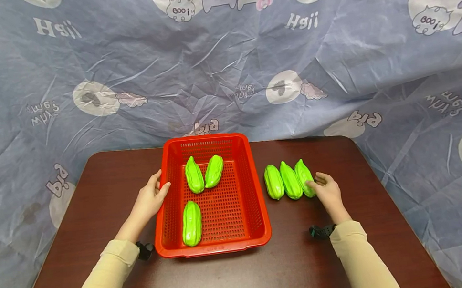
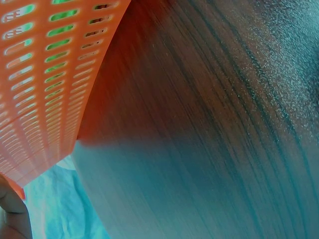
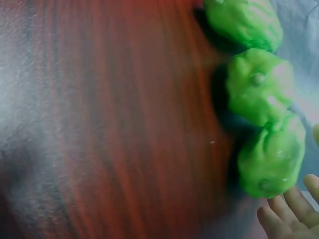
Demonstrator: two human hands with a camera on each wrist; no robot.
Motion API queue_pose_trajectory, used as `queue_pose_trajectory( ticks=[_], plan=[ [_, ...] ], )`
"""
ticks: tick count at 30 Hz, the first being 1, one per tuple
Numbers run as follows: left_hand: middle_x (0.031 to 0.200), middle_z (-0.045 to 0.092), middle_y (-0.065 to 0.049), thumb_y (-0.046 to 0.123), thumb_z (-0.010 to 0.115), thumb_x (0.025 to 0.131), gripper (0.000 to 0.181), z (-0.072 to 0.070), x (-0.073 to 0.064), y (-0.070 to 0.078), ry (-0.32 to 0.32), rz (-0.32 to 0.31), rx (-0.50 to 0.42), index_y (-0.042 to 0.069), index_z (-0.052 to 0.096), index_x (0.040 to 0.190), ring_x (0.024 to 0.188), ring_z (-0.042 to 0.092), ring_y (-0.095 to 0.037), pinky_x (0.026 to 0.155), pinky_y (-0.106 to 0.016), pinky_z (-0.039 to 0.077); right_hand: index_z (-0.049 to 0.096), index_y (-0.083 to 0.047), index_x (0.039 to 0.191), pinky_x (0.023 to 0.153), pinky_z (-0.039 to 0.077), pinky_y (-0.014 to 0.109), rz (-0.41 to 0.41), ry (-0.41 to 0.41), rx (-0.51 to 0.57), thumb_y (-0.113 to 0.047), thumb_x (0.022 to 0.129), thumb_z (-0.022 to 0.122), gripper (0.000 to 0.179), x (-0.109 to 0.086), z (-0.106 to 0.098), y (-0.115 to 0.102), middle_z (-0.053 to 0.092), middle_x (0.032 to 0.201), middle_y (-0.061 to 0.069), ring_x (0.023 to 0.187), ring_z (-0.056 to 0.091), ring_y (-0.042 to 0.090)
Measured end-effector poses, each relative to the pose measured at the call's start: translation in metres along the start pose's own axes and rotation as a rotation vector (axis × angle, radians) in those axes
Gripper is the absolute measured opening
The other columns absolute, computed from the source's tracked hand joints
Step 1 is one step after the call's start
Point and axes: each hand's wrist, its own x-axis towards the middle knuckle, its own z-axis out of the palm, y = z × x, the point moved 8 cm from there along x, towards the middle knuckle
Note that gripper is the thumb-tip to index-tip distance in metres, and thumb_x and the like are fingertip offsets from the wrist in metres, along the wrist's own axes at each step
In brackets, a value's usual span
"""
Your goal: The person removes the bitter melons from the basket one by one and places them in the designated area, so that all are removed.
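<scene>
My left hand [image 1: 151, 199] holds the left rim of a red plastic basket [image 1: 262, 207], thumb over the edge and fingers outside. The left wrist view shows the basket's slotted wall [image 2: 45, 89] and a bent finger [image 2: 14, 209] at its rim. Inside the basket lie three bright green, ridged bitter melons, one nearest the front [image 1: 191, 223]. Three more stand side by side to its right. My right hand [image 1: 328, 192] is at the rightmost bitter melon [image 1: 304, 178], thumb overlapping its side. In the right wrist view, extended fingers [image 3: 294, 211] reach beside that bitter melon [image 3: 271, 157].
The dark brown wooden table [image 1: 239, 282] carries the basket and the row of bitter melons. Behind it hangs a blue-grey printed cloth [image 1: 204, 70], which also drops past the table's sides. A dark band [image 1: 321, 232] sits at my right wrist.
</scene>
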Motion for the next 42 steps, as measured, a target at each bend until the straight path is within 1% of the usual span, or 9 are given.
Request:
queue_pose_trajectory(
  ticks=[4, 8, 12, 16, 24, 27, 31, 35, 42],
  plan=[
    [0.099, 0.064, -0.020, 0.023, 0.056, 0.101, 0.062, 0.000, 0.000, 0.001, 0.003, 0.003, -0.003, -0.007, 0.031, 0.150, 0.079, 0.062, -0.026, 0.067, -0.033, 0.050, 0.041, 0.004, 0.146, 0.109, 0.039, 0.049, -0.043, 0.045, -0.005, -0.022, 0.096, 0.062, 0.060, 0.000, -0.007, -0.012, 0.046, 0.145, 0.027, 0.136, 0.045, 0.040],
    [0.099, 0.064, -0.021, 0.022, 0.056, 0.101, 0.062, 0.000, 0.000, 0.001, 0.005, 0.007, 0.000, -0.007, 0.031, 0.150, 0.079, 0.062, -0.026, 0.067, -0.033, 0.050, 0.044, 0.001, 0.145, 0.108, 0.040, 0.049, -0.085, 0.079, -0.003, -0.023, 0.096, 0.063, 0.058, -0.001, -0.011, -0.028, 0.049, 0.145, 0.024, 0.135, 0.046, 0.038],
    [0.100, 0.064, -0.021, 0.022, 0.056, 0.101, 0.062, 0.000, 0.000, 0.001, 0.007, 0.011, 0.008, -0.008, 0.032, 0.149, 0.080, 0.062, -0.027, 0.067, -0.033, 0.049, 0.046, -0.001, 0.144, 0.109, 0.040, 0.048, -0.115, 0.084, 0.015, -0.025, 0.095, 0.065, 0.058, -0.002, -0.011, -0.047, 0.050, 0.145, 0.021, 0.136, 0.046, 0.036],
    [0.100, 0.064, -0.021, 0.023, 0.056, 0.101, 0.062, 0.000, 0.000, 0.001, 0.005, 0.009, 0.013, -0.007, 0.031, 0.150, 0.080, 0.062, -0.027, 0.068, -0.034, 0.049, 0.048, -0.002, 0.143, 0.109, 0.040, 0.047, -0.147, 0.075, 0.045, -0.025, 0.094, 0.067, 0.056, -0.005, -0.006, -0.070, 0.051, 0.144, 0.020, 0.136, 0.047, 0.035],
    [0.101, 0.065, -0.022, 0.021, 0.056, 0.101, 0.062, -0.001, 0.000, 0.002, 0.002, 0.003, 0.006, -0.007, 0.031, 0.150, 0.080, 0.063, -0.027, 0.067, -0.034, 0.050, 0.047, -0.004, 0.144, 0.110, 0.039, 0.046, -0.227, -0.001, 0.089, -0.030, 0.094, 0.067, 0.060, -0.009, 0.013, -0.118, 0.050, 0.146, 0.016, 0.138, 0.045, 0.033],
    [0.100, 0.065, -0.022, 0.021, 0.056, 0.101, 0.062, 0.000, 0.000, 0.002, 0.003, 0.002, 0.008, -0.007, 0.031, 0.150, 0.079, 0.062, -0.027, 0.067, -0.033, 0.049, 0.046, -0.005, 0.144, 0.109, 0.041, 0.045, -0.238, -0.034, 0.111, -0.031, 0.094, 0.067, 0.060, -0.011, 0.022, -0.132, 0.049, 0.147, 0.015, 0.139, 0.043, 0.032],
    [0.099, 0.065, -0.021, 0.022, 0.056, 0.101, 0.062, -0.001, 0.000, 0.002, 0.010, 0.007, 0.010, -0.007, 0.032, 0.150, 0.079, 0.063, -0.027, 0.068, -0.033, 0.049, 0.048, -0.005, 0.143, 0.107, 0.043, 0.045, -0.250, -0.060, 0.120, -0.030, 0.094, 0.068, 0.058, -0.013, 0.035, -0.149, 0.051, 0.145, 0.014, 0.138, 0.045, 0.032],
    [0.099, 0.065, -0.021, 0.022, 0.057, 0.101, 0.062, 0.000, 0.001, 0.001, 0.011, 0.005, 0.007, -0.007, 0.032, 0.150, 0.079, 0.063, -0.026, 0.068, -0.033, 0.049, 0.048, -0.006, 0.142, 0.108, 0.042, 0.046, -0.262, -0.082, 0.096, -0.031, 0.093, 0.068, 0.058, -0.017, 0.048, -0.163, 0.051, 0.144, 0.014, 0.136, 0.046, 0.034],
    [0.100, 0.065, -0.021, 0.023, 0.057, 0.100, 0.062, 0.000, 0.000, 0.000, 0.016, 0.005, 0.009, -0.007, 0.032, 0.150, 0.079, 0.063, -0.026, 0.068, -0.034, 0.050, 0.050, -0.010, 0.142, 0.108, 0.042, 0.044, -0.254, -0.125, 0.088, -0.035, 0.091, 0.069, 0.060, -0.021, 0.071, -0.177, 0.053, 0.144, 0.010, 0.135, 0.048, 0.028]
  ],
)
